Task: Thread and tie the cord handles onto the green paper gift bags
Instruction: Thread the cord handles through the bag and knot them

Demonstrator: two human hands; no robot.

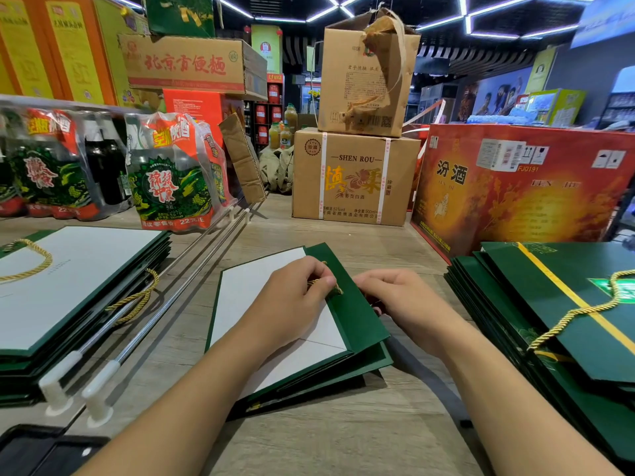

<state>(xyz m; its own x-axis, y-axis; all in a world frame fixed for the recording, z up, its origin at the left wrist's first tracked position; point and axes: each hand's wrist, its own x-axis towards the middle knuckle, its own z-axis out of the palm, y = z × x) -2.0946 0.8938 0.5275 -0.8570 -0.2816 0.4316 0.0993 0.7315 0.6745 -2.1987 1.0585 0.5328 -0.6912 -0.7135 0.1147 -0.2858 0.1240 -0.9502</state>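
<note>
A flat green paper gift bag (357,321) lies in the middle of the wooden table, its white inner side (247,293) up and its green top flap folded over. My left hand (292,297) pinches the end of a gold cord (338,289) at the flap. Just right of it, my right hand (402,297) has its fingers curled at the flap's edge, gripping the bag there. Whether it also holds cord is hidden.
A stack of bags with gold cord handles (79,286) lies at the left, beside two metal rods (165,297). Another stack of green bags (567,321) sits at the right. Cardboard boxes (354,176), a red box (522,187) and bottle packs (171,176) stand behind.
</note>
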